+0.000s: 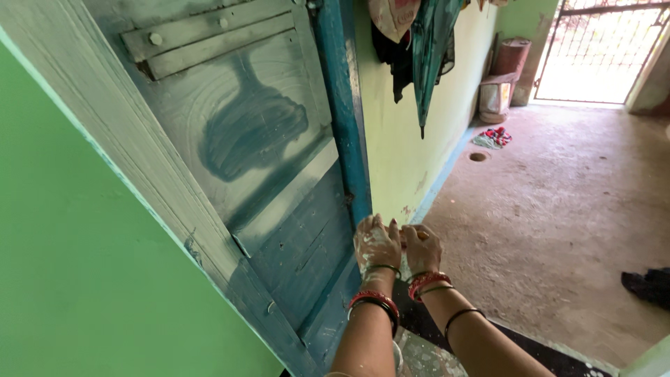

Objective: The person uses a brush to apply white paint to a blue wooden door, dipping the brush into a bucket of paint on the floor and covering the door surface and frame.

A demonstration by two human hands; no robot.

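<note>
Broadly, a green wall fills the left of the view, and beside it stands a blue wooden door, much of it smeared with pale whitish filler. Its blue edge post runs from the top of the frame down to the hands, leaning slightly to the right. To the right spreads a bare earthen floor, ending at a bright metal grille gate. On the pale yellow wall hang dark and teal clothes. Near the gate, against that wall, a boxy reddish container sits on a pale box; no label on either can be made out. A small bundle of red and white cloth lies on the floor in front of them.

Both hands meet at the lower end of the post. The left hand, caked with white filler, is curled with its fingers pressed to the door's edge. The right hand is closed around a small orange thing, mostly hidden, whose long axis lies roughly level and points across toward the left hand. Red and black bangles circle both wrists.
</note>
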